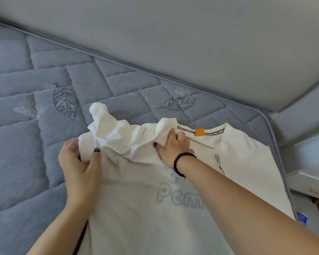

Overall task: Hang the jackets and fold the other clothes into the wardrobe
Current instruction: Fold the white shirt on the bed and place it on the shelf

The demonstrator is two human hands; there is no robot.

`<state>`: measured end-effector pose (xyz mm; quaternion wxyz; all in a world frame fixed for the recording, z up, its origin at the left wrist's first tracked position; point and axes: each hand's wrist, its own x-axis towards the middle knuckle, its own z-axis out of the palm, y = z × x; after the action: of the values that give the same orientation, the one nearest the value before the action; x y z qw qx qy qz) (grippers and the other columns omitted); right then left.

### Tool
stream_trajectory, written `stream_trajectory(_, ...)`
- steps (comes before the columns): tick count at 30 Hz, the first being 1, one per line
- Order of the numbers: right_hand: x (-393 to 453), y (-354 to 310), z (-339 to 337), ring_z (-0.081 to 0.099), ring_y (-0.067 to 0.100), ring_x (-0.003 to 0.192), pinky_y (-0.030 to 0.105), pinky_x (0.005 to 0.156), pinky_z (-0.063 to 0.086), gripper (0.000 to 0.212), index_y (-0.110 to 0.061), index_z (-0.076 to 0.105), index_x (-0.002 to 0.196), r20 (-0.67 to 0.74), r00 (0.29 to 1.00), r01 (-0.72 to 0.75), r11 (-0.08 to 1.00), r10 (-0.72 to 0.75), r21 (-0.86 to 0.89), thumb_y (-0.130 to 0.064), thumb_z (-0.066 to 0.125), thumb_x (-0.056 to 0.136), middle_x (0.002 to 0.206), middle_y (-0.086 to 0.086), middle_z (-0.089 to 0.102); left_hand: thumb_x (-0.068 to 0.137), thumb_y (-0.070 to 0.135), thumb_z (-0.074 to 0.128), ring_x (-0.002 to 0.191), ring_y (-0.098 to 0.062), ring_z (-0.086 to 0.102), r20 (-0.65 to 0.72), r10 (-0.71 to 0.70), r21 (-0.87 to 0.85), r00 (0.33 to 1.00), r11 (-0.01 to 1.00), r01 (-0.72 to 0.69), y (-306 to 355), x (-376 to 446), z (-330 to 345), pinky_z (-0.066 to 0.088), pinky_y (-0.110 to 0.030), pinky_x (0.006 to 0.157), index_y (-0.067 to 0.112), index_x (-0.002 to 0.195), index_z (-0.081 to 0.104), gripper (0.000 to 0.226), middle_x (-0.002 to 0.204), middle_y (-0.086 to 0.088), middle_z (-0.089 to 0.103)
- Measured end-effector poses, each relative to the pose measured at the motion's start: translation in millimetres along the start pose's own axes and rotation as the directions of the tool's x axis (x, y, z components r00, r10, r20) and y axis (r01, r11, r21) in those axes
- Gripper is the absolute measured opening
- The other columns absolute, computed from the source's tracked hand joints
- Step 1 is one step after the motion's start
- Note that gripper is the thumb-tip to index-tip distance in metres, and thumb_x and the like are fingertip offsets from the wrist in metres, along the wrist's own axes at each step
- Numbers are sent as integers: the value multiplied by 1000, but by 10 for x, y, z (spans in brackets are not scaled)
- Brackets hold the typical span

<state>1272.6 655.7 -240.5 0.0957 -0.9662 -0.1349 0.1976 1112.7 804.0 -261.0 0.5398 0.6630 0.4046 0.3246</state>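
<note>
**White tee mid-fold on the bed, nothing stowed yet**

Blue-grey quilted mattress [26,89] takes up the left of the view, leaf stitching on it, grey headboard [210,52] behind. White T-shirt [136,208] lies flat on the mattress, collar toward the headboard, print side up, orange neck tag [199,131] showing.

Progress, my read: early. One garment in the first fold, sleeve side only. Body fold and the trip to the wardrobe are left. No jackets, hangers or wardrobe in view, so cannot tell what else is done.

Left hand [81,162]: at the shirt's left edge, thumb on top, fingers tucked under, pinching the fabric. Forearm comes in from bottom left.

Bunched sleeve [109,126] sits between the hands, lifted and crumpled, turning inward over the chest.

Right hand [173,146]: reaches across the shirt, fingers curled into the shoulder fabric just left of the collar, gripping it. Black bead bracelet [180,162] on the wrist.

White nightstand [306,162] at far right, beside the bed.
</note>
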Motion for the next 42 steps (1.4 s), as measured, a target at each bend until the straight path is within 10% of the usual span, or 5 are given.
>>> stream_trajectory(9, 251, -400, -207, 38, 35, 129, 42, 99, 35, 52, -8, 26, 140, 98, 983, -116, 943, 154, -313, -27, 44, 95, 143, 15, 30, 84, 7, 72, 79, -3, 68, 380, -144, -335, 914, 899, 282, -189, 513, -167, 51, -16, 54, 18, 123, 57, 43, 115, 9, 70)
stream_trajectory(13, 107, -1056, -190, 49, 32, 117, 38, 85, 38, 37, -8, 45, 126, -133, 963, 105, 780, -235, -617, -6, 40, 90, 128, 12, 47, 84, 1, 68, 80, -5, 69, 329, -192, -423, 925, 845, 326, -148, 467, -220, 52, -16, 60, 19, 105, 65, 28, 102, 2, 74)
stream_trajectory(19, 211, -2016, -201, 43, 20, 128, 30, 106, 34, 54, -20, 43, 140, 237, 748, 643, 765, -621, -26, -2, 46, 89, 140, 3, 47, 73, 2, 80, 66, -4, 67, 178, -281, -429, 943, 840, 331, -10, 510, -365, 54, -41, 68, 22, 99, 50, 44, 92, 6, 71)
stream_trajectory(31, 309, -1954, -350, 42, 27, 113, 34, 78, 31, 22, -16, 60, 106, 371, 673, 634, 240, -640, -735, -12, 59, 84, 121, 6, 43, 76, 12, 78, 67, -12, 63, 605, -340, -205, 720, 807, 553, -4, 633, -517, 47, -23, 51, 11, 108, 53, 41, 97, 2, 76)
stream_trajectory(42, 326, -1904, -620, 49, 26, 78, 34, 64, 35, 14, -14, 49, 83, 28, 808, 490, 645, -588, -587, -1, 46, 84, 91, 4, 44, 73, 41, 70, 98, -10, 60, 621, 326, -154, 713, 942, -297, 139, 512, -644, 45, -23, 81, 14, 50, 54, 39, 101, 14, 63)
